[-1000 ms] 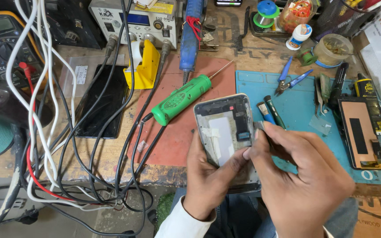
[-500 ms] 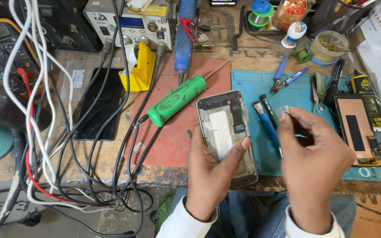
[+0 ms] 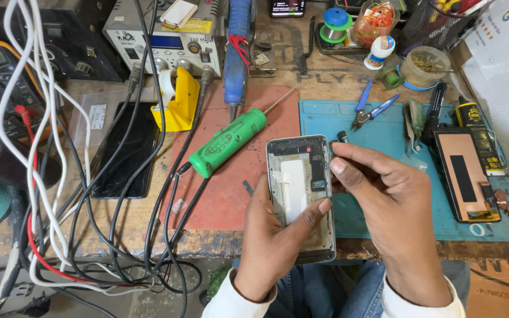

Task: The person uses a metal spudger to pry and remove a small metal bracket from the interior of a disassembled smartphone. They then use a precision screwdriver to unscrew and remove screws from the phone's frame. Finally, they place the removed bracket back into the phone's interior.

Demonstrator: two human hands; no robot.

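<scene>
Red mat (image 3: 231, 194) bare below green screwdriver (image 3: 228, 142); cable tangle (image 3: 78, 194) blocks left, pliers (image 3: 372, 110) crowd blue mat (image 3: 384, 135).

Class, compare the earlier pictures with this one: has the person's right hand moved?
Yes. The right hand has swung back left off the blue mat, and its fingertips now meet the opened phone frame.

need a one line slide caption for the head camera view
Left hand cradles an opened phone frame while the right hand holds a small tool by its top edge, above a cluttered repair bench.

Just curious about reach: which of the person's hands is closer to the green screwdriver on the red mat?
Left. The left hand, holding the opened phone, sits just below-right of the green screwdriver; the right hand is farther right.
</scene>
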